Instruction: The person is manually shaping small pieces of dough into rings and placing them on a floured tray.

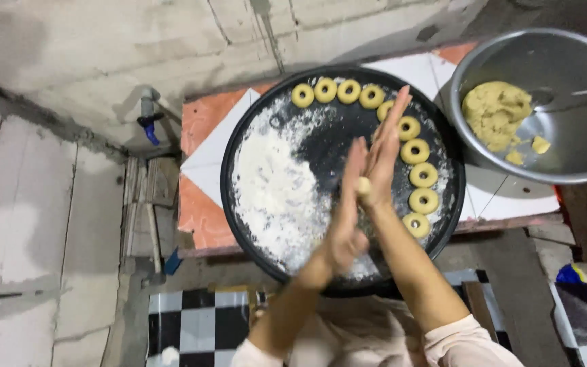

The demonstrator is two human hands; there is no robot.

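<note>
My left hand [346, 211] and my right hand [387, 146] are pressed palm to palm above a round black tray [234, 204]. A small piece of yellow dough [363, 185] shows between the palms. Several ring-shaped dough pieces [416, 151] lie in an arc along the tray's far and right rim. A heap of white flour [273, 190] covers the tray's left half. At the right stands a metal bowl [579, 149] with a lump of yellow dough [496, 112] and a spoon [565, 98] in it.
The tray rests on a small orange-and-white tiled table [205, 136]. A tap with a blue handle [149, 119] sticks out of the concrete wall at the left. Black-and-white checkered flooring [191, 326] lies below the table.
</note>
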